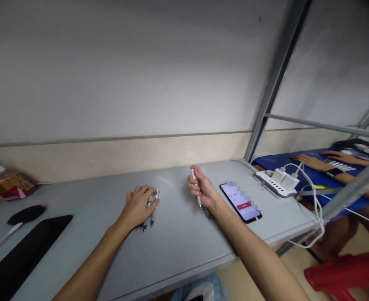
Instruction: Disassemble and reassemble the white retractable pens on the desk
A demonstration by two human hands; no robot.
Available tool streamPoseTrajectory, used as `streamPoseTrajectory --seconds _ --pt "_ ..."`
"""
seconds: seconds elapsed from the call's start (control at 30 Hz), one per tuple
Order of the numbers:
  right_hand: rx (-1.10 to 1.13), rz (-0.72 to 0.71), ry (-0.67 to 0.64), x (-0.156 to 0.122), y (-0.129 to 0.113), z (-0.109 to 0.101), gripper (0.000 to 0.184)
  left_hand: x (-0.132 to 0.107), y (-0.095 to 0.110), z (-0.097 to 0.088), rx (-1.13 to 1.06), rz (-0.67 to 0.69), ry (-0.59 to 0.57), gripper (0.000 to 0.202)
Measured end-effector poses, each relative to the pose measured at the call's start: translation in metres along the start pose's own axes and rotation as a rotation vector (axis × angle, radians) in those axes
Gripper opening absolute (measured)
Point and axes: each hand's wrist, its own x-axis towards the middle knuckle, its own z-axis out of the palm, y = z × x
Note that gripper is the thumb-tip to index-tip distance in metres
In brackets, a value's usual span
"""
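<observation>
My right hand (202,188) is closed around a white click pen (199,203), which stands nearly upright with its tip down. The thumb sits at the pen's top end. Just under that hand, part of a darker pen (208,213) lies on the grey table, mostly hidden by the wrist. To the left, my left hand (140,205) is curled over several white and grey pens (153,217) lying side by side. Its thumb and index finger touch the pens, and their dark tips point toward me. The palm hides the middle of the bunch.
Right of my right forearm lies a lit phone (241,202); beyond it is a power strip (275,184) with white plugs and cables. A black mat (30,255) and a dark oval object (26,214) lie left. Another person's hands (311,162) rest over a blue table.
</observation>
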Motion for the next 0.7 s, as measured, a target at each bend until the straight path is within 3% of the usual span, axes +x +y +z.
streamPoseTrajectory --seconds 0.3,0.7 --pt "-0.045 -0.031 -0.002 -0.0001 0.0 0.0037 0.031 -0.0001 0.0031 0.0031 -0.045 0.0 0.037 0.023" --pt "-0.084 -0.025 0.037 -0.0013 0.0019 0.0081 0.029 -0.0002 0.0085 0.0 -0.052 -0.015 -0.011 0.023"
